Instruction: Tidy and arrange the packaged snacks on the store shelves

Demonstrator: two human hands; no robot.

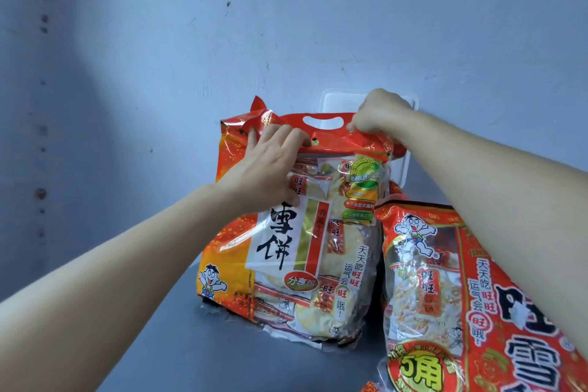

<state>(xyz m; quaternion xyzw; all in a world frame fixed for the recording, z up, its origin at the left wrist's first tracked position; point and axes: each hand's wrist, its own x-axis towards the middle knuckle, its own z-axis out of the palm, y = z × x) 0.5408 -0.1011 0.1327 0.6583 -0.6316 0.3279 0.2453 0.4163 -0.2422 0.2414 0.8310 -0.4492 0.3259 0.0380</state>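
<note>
A large red and orange bag of rice crackers (305, 251) stands upright on the grey shelf (178, 344), leaning back against the blue wall. My left hand (270, 165) lies flat on the bag's upper front, fingers spread over its red top strip. My right hand (378, 114) pinches the top strip to the right of the handle cut-out. A second, similar red bag (445, 302) leans beside it on the right, partly behind my right forearm.
The blue back wall (286, 25) rises behind the bags, with a screw stuck in it high up. A white plate (337, 99) fixed to the wall shows behind the first bag's top. Bare grey shelf lies left of the bags.
</note>
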